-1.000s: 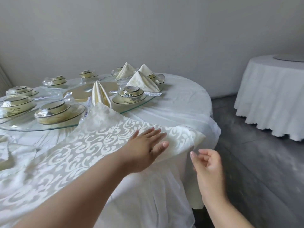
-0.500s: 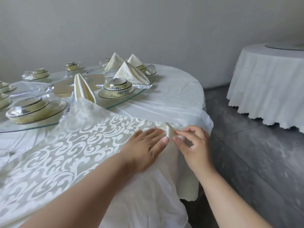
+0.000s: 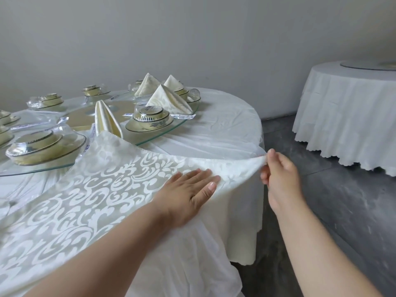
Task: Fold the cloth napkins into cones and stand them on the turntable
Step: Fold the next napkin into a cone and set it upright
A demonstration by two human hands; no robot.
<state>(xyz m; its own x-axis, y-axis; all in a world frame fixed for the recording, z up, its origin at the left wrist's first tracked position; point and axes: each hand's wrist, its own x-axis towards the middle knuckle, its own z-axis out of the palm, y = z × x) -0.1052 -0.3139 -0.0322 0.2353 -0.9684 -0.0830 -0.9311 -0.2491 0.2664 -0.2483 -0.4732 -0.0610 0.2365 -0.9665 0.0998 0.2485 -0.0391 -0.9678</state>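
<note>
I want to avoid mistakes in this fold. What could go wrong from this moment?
1. The right hand pinches only the tip of the patterned napkin, so the corner could slip from the fingers.
2. The napkin's far edge lies against a standing cone napkin on the glass turntable; a strong pull might topple it.
3. The left hand presses flat near the table edge, so the white tablecloth beneath may shift too.

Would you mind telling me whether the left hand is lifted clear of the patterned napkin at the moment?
No, the left hand lies flat with straight fingers on the patterned napkin, while the right hand pinches its corner.
</note>
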